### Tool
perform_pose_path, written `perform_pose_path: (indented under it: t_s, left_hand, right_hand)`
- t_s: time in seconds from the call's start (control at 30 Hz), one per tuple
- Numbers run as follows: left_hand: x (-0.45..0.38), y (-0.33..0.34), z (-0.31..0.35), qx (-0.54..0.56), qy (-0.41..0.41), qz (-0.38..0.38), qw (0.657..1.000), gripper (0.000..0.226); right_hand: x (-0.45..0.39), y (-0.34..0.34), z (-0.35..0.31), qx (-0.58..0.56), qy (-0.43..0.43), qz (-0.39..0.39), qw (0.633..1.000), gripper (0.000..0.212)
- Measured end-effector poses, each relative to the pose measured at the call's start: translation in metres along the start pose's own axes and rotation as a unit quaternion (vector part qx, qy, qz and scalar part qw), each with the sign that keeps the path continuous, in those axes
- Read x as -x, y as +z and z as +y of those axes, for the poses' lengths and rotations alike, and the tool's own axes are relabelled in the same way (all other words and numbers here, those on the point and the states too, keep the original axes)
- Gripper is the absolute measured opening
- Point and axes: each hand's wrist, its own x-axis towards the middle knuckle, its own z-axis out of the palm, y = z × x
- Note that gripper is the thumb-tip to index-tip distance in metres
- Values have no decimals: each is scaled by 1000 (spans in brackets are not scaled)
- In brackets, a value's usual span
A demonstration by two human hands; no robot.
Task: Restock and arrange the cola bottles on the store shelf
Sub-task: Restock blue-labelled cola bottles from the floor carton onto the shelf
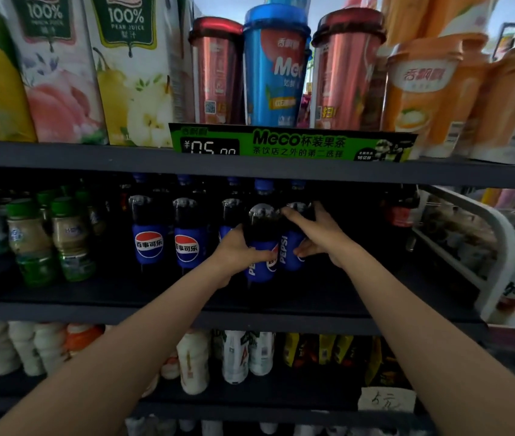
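Middle store shelf (pixel 281 297): left hand (pixel 237 250) and right hand (pixel 322 237) each gripping an adjacent, touching Pepsi bottle (pixel 261 243) (pixel 292 240).

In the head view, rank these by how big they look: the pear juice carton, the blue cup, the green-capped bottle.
1. pear juice carton
2. blue cup
3. green-capped bottle
The upper shelf sits nearer the camera, so true sizes are unsure.

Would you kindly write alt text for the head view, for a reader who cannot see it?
Two bare hands each grip a Pepsi bottle on a dark middle shelf: the left hand holds the front bottle, the right hand the bottle beside it. More Pepsi bottles stand to their left, with juice cartons and tea cups on the shelf above.
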Motion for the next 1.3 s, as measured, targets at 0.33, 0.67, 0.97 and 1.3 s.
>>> perform_pose_path:
  t_s: [0.33,0.67,0.97,1.3]
  left_hand:
    - [0,6,-10,-173,-38,-5,984,78]
    - [-7,20,-27,-206,-67,22,976,68]
    - [-22,38,-15,-305,-68,45,949,61]
    - [-24,33,-4,-399,-70,15,914,49]
  right_hand:
    - [-2,14,45,-27,25,-49,998,51]
    - [-32,37,56,23,22,102,994,53]
    - [-27,23,59,32,19,-4,999,43]
    - [-13,17,67,-55,23,12,998,60]
